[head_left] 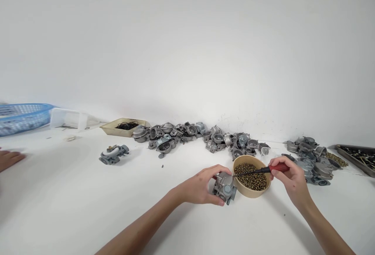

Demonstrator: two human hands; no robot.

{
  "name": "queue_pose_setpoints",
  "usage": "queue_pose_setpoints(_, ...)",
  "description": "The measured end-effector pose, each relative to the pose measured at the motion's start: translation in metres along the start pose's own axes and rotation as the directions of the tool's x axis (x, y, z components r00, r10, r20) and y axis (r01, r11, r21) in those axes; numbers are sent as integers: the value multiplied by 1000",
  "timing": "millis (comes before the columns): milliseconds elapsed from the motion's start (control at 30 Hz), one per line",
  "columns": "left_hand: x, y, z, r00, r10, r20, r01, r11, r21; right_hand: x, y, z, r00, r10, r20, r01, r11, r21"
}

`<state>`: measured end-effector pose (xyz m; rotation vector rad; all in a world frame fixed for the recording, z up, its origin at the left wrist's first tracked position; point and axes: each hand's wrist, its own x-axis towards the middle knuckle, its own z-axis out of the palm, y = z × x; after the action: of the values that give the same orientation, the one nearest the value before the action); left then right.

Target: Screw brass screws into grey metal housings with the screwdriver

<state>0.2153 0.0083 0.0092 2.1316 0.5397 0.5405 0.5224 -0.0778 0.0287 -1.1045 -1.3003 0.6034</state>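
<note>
My left hand (202, 186) is closed around a grey metal carburetor (226, 186), fingers over its top and thumb below. Pinched by its red handle, a screwdriver (265, 170) is in my right hand (291, 178). Its thin shaft points left across a round tan tub (253, 194) full of small brass-coloured screws (250, 176). The screwdriver's tip reaches the right upper edge of the carburetor; whether a screw sits there is too small to tell. The tub stands just right of the carburetor.
Piles of grey carburetor parts (166, 135) line the wall, with another heap (315, 161) at right. A single carburetor (113, 154) lies left of centre. Also around are a tray of black rings (124, 126), a dark tray (357, 159), a blue basket (26, 120) and another person's hand (11, 159).
</note>
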Motion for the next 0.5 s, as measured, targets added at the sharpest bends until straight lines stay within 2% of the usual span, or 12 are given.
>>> queue_pose_setpoints(167,-1,0,-1,1000,4,18,-4,999,-37,0,-1,-1,1000,2,12,-2,1000,13)
queue_pose_setpoints(333,-2,-1,-2,998,21,54,-16,997,-78,2,2,-4,996,22,81,-24,1000,19)
queue_pose_setpoints(500,-3,0,-5,991,108,74,-103,993,-63,3,-1,-11,985,14,170,-14,1000,-3)
